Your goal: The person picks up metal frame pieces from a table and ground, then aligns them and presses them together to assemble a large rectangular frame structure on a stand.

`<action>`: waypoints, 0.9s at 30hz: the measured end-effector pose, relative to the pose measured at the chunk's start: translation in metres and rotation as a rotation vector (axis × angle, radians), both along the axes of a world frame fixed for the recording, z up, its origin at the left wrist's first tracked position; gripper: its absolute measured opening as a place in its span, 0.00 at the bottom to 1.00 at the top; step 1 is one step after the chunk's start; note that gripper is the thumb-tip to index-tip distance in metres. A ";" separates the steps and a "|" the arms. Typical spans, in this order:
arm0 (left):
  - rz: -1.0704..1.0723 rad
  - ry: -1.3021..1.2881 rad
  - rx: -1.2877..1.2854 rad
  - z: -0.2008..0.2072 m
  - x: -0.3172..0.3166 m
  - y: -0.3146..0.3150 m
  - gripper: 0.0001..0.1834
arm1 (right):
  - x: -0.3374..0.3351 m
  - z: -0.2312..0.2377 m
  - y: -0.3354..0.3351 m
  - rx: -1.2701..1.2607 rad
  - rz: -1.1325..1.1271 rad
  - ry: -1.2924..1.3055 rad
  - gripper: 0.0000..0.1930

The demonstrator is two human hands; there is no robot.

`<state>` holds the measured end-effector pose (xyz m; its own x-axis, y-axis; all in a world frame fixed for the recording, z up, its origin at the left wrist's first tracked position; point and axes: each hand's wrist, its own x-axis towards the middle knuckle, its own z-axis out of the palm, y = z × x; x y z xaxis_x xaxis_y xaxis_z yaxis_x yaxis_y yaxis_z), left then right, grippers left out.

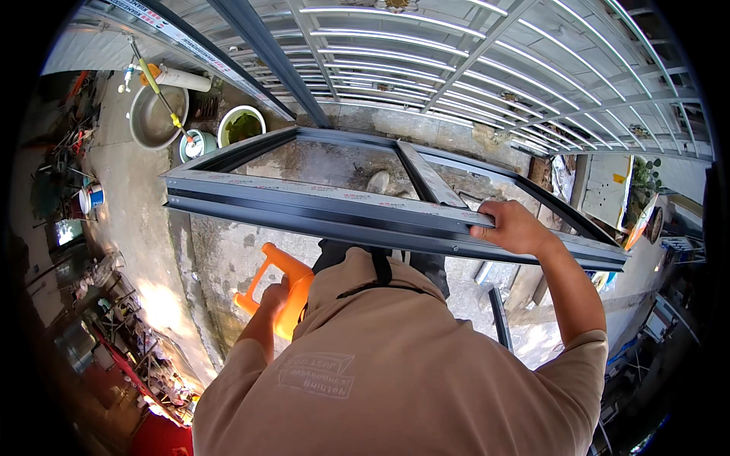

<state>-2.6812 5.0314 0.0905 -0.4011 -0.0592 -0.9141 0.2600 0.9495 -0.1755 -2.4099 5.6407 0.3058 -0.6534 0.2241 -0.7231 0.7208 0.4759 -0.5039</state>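
A large dark grey metal window frame (pixel 327 207) with a crossbar spans the view in front of my body, with strips of protective film along its faces. My right hand (pixel 509 226) grips its near rail beside the point where the crossbar (pixel 433 173) meets it. Low at my left side, my left hand (pixel 274 296) is closed on an orange plastic stool (pixel 295 283), which is tilted. Part of the stool is hidden behind my shirt, and the fingertips of my left hand are hard to see.
A silver barred metal gate (pixel 426 61) stands ahead, with dark upright profiles (pixel 262 57) at its left. A wide basin (pixel 135 125), a white bucket (pixel 260 121) and a small pail (pixel 204 143) stand far left. Clutter lines the left wall; a loose dark profile (pixel 499 318) is at right.
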 end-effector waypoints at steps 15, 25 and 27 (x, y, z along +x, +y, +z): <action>0.095 0.021 -0.121 0.039 -0.020 0.033 0.50 | -0.040 -0.045 0.102 0.071 0.020 -0.112 0.39; 0.160 0.027 0.005 0.046 -0.033 0.084 0.48 | -0.045 -0.043 0.107 0.328 -0.094 0.085 0.39; 0.130 0.055 0.017 0.047 -0.045 0.084 0.48 | -0.046 -0.039 0.092 0.479 -0.163 0.241 0.34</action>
<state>-2.7262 5.1156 0.1373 -0.4405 -0.0989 -0.8923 0.1250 0.9775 -0.1701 -2.4556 5.7322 0.2666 -0.7172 0.6028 -0.3496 0.6952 0.5846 -0.4183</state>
